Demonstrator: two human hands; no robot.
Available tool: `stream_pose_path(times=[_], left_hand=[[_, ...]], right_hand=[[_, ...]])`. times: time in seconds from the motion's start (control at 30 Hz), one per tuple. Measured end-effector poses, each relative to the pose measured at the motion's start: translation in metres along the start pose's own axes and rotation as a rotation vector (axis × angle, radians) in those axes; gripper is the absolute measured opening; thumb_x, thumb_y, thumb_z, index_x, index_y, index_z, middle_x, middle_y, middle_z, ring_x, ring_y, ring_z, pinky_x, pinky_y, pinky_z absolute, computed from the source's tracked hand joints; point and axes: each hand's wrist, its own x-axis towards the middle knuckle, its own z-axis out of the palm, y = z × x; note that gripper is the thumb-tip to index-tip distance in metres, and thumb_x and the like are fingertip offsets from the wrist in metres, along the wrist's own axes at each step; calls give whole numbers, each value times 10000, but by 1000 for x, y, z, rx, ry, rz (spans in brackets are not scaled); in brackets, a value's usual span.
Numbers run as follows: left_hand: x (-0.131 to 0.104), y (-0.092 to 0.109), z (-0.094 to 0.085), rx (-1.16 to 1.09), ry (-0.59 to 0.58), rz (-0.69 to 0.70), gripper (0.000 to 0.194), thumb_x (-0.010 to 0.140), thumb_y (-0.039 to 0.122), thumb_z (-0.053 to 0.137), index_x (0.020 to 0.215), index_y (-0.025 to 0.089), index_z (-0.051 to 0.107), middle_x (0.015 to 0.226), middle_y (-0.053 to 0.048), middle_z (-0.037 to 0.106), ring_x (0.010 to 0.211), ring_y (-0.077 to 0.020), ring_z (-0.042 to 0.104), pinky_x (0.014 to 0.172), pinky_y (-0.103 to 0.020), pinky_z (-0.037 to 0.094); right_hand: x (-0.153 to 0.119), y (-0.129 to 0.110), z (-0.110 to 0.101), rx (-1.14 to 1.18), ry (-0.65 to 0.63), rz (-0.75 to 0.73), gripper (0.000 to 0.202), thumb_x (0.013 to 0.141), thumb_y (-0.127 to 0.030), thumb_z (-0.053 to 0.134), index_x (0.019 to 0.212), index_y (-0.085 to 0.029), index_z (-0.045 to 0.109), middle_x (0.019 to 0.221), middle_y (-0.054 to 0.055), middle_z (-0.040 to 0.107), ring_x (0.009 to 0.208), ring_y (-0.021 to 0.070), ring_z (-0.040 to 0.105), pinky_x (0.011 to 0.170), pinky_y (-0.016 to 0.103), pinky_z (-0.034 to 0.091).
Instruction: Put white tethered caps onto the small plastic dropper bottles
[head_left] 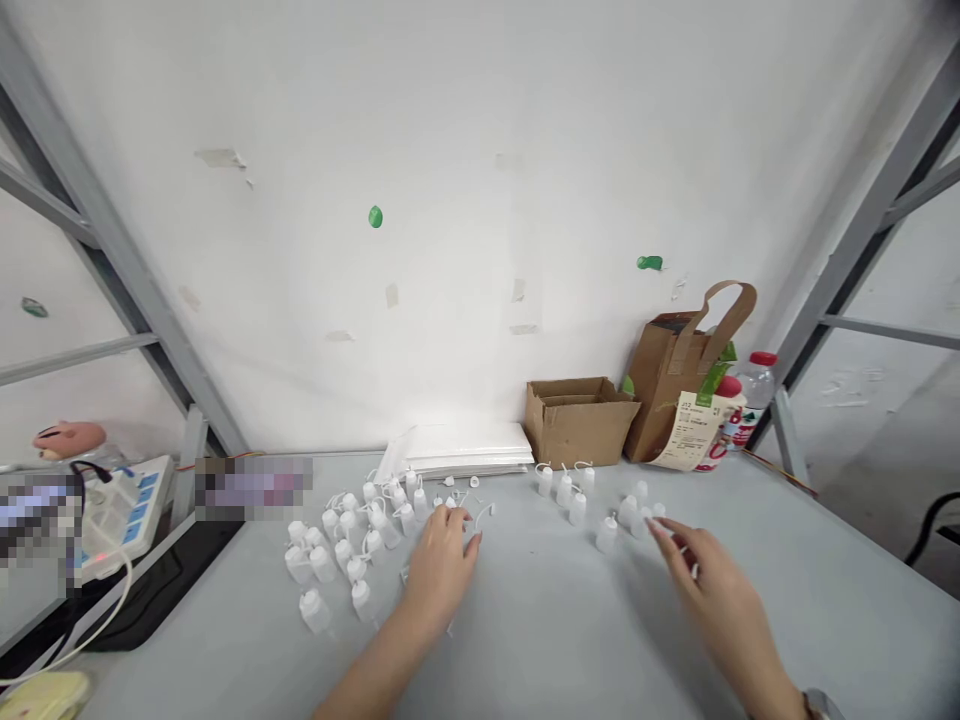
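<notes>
My left hand (pixel 442 560) reaches over the table with bent fingers, its thumb apart from them, at a few loose white caps with strips (pixel 487 510). Its fingertips are partly hidden. To the right, the thumb and forefinger of my right hand (pixel 712 580) come together at the edge of a small translucent plastic bottle (pixel 640 522). More such bottles (pixel 628 511) stand around it. Left of my left hand stand many small white capped dropper bottles (pixel 347 525). Several others (pixel 564 488) stand between the hands, farther back, with one capped bottle (pixel 607 535) nearer my right hand.
Along the wall lie a stack of white flat sheets (pixel 465 445), an open cardboard box (pixel 581 430), a brown paper bag (pixel 660 380) and a red-capped plastic bottle (pixel 757 385). On the left are a power strip (pixel 135 520), cables and a black mat (pixel 165 590).
</notes>
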Motion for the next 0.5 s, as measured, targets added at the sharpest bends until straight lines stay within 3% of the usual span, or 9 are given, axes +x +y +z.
stream_pose_path(times=[0.1,0.2,0.3,0.5], left_hand=[[-1,4,-13,75,-105,-96,228,831,341,355,915,193,508,824,-65,622,774,-227,594,621,-302,390],[-2,6,-26,146,-224,-164,305,855,381,280,903,181,505,727,-80,648,677,-251,612,550,-296,344],[-6,5,-33,186,-298,-157,257,824,357,359,839,168,532,742,-111,658,710,-275,616,548,-295,324],[-12,3,-38,28,-383,-124,134,659,252,574,771,186,539,767,-77,644,729,-264,594,556,-282,307]], right_hand=[[17,15,-5,4,61,85,475,793,-489,361,1061,-149,555,808,73,555,614,187,542,633,329,444],[36,36,1,31,-53,230,527,699,-422,431,1100,-101,550,845,97,545,593,185,551,626,337,458],[48,52,10,84,-193,315,561,602,-407,488,1046,-82,592,812,105,568,637,212,567,606,324,457],[51,44,12,120,-281,367,557,524,-495,540,915,-109,637,742,88,611,604,225,565,571,319,431]])
